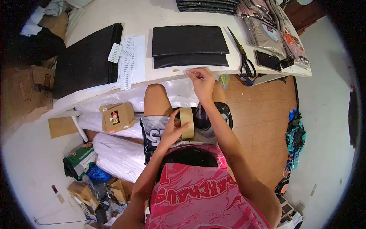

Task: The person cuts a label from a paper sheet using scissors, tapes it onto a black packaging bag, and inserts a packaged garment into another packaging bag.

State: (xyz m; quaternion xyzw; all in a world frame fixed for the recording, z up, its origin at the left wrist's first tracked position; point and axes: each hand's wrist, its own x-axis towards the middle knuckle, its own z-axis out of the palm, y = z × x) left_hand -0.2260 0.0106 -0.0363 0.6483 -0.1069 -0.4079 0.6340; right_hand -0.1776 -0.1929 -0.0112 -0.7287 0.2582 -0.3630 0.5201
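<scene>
A wide roll of tan packing tape [187, 123] rests over my lap, with my left hand [174, 129] wrapped around its side. At the table's front edge my right hand [202, 81] is closed in a pinch, fingertips close to the edge. Whatever is between those fingertips is too small to make out. A small brownish strip [177, 70] lies on the edge just left of them. Right beyond this hand, a flat black plastic pouch [188, 41] lies folded on the white table [137, 19].
Black-handled scissors [244, 57] and a dark phone [268, 61] lie to the right, near bagged clothing [265, 36]. On the left are printed label strips [127, 63] and a stack of black pouches [91, 61]. Under the table sit a cardboard box [121, 117] and plastic-wrapped rolls [114, 154].
</scene>
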